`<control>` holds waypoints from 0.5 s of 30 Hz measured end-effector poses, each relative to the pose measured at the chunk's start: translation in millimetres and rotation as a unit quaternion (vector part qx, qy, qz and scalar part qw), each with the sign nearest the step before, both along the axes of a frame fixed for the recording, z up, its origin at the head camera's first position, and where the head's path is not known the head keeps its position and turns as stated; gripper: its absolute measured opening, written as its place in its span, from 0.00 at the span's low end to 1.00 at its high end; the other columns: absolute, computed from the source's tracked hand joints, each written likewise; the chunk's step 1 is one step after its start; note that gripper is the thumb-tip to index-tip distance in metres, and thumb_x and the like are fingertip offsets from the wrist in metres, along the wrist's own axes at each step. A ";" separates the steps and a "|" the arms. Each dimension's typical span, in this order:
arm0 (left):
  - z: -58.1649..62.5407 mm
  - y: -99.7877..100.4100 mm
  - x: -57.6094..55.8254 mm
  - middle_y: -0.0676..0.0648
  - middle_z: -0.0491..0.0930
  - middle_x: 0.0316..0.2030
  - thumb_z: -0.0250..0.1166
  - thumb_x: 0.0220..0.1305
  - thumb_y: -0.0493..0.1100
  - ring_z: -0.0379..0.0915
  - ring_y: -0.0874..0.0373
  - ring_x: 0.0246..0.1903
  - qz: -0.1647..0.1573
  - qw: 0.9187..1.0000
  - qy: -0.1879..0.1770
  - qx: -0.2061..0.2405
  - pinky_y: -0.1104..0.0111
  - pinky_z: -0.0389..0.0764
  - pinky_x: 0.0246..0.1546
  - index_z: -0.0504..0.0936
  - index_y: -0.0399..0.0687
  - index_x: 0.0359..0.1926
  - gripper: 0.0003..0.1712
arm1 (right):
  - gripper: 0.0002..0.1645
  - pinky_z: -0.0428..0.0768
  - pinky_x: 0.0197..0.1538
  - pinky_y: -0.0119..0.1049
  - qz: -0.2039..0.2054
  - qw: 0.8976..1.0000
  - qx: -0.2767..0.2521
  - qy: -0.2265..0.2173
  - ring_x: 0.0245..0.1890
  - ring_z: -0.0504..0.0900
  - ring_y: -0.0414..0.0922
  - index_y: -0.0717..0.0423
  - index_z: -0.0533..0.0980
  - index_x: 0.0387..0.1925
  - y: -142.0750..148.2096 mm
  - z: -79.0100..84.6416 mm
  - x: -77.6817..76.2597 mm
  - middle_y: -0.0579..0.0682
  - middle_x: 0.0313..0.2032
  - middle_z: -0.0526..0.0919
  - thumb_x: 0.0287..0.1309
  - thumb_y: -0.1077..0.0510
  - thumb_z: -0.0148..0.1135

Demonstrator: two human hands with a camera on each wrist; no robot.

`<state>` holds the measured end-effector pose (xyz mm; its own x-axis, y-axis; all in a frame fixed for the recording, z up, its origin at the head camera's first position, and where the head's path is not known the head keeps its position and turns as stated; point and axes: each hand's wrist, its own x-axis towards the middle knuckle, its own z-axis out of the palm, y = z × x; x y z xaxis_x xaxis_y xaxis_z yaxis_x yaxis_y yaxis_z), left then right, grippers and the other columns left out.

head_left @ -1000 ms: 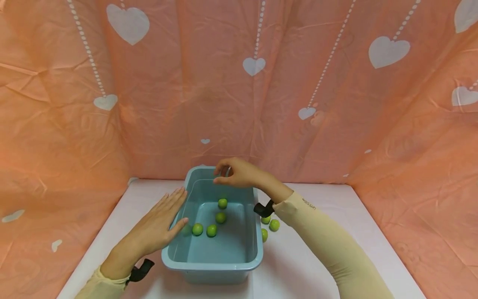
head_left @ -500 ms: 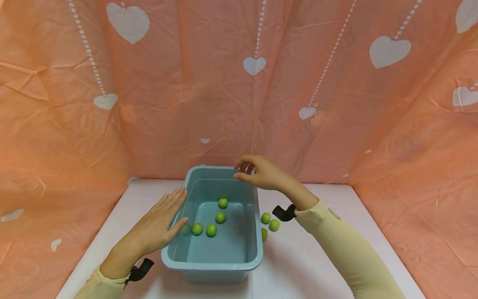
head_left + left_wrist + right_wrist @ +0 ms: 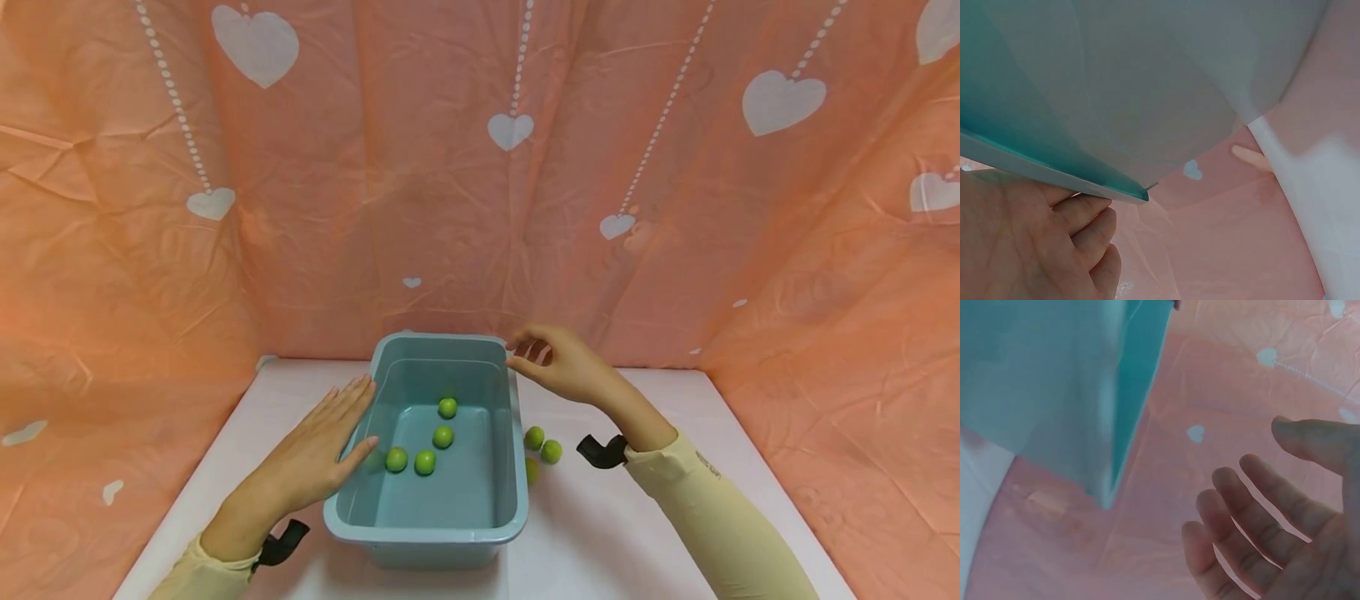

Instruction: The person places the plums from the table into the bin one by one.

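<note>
A blue-grey plastic basin point(image 3: 427, 534) stands on the table with several small green fruits point(image 3: 443, 437) on its floor. My left hand point(image 3: 311, 454) lies along the basin's left rim, fingers straight; in the left wrist view its fingers point(image 3: 1088, 215) are right at the rim's underside. Above the basin's far right corner, my right hand point(image 3: 562, 362) hovers with loosely bent, parted fingers and nothing between them. The right wrist view shows its bare palm and spread fingers point(image 3: 1254, 512) beside the basin wall point(image 3: 1054, 394).
Close outside the basin's right wall lie a few more green fruits point(image 3: 551, 452) on the white tabletop point(image 3: 615, 517). One of them is partly hidden by the rim. Pink cloth point(image 3: 450, 208) with white hearts hangs behind and at both sides.
My right hand has moved right, from over the basin's inside to its far right corner, and lowered slightly at the end. The left hand, basin and fruits have stayed put.
</note>
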<state>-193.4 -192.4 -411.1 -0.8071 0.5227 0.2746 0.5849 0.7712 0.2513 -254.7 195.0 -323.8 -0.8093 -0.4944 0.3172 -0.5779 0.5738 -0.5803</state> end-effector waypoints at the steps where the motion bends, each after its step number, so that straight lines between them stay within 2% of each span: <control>1: -0.1 0.0 0.1 0.37 0.54 0.84 0.56 0.83 0.56 0.48 0.38 0.83 0.000 1.000 0.000 0.000 0.48 0.49 0.84 0.55 0.34 0.84 0.43 | 0.11 0.85 0.44 0.44 -0.005 1.000 -0.002 -0.002 0.41 0.83 0.46 0.56 0.85 0.49 2.7 -2.6 1.0 0.46 0.40 0.86 0.70 0.56 0.73; 7: 0.2 0.2 0.5 0.37 0.54 0.84 0.57 0.83 0.56 0.48 0.39 0.83 0.000 1.000 0.001 -0.002 0.47 0.50 0.84 0.56 0.34 0.84 0.43 | 0.11 0.84 0.44 0.42 -0.033 0.999 -0.011 -0.009 0.40 0.83 0.45 0.58 0.85 0.48 17.7 -22.0 4.1 0.47 0.40 0.87 0.71 0.56 0.72; 15: 1.1 0.2 0.6 0.37 0.54 0.84 0.57 0.83 0.56 0.48 0.38 0.83 0.000 1.000 -0.001 -0.003 0.47 0.50 0.84 0.55 0.34 0.84 0.43 | 0.08 0.85 0.46 0.44 -0.055 0.998 -0.012 -0.009 0.41 0.84 0.43 0.55 0.84 0.47 39.8 -58.5 4.1 0.46 0.43 0.88 0.71 0.57 0.72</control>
